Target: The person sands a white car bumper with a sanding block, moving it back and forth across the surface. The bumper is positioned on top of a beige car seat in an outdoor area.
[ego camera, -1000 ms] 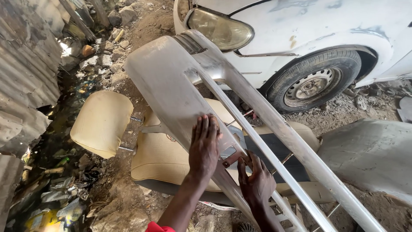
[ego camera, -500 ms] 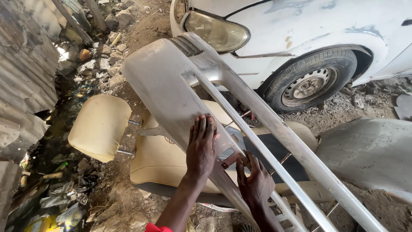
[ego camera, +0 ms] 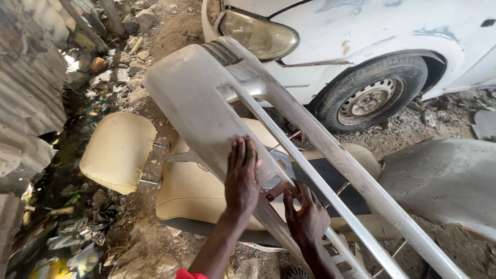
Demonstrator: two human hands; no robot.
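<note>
your left hand [ego camera: 242,175] lies flat on the grey car bumper [ego camera: 206,113], fingers spread narrow and straight, gripping nothing. your right hand [ego camera: 306,217] sits just beside it, lower on the bumper, fingers curled loosely around a small reddish bracket [ego camera: 277,190] at the bumper's inner edge. the bumper rests tilted across a beige car seat [ego camera: 191,191] on the dirt ground, near the white car [ego camera: 361,46].

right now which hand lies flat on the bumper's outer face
The left hand, palm down on the grey bumper. The right hand curls its fingers at the bumper's inner edge instead.
</note>
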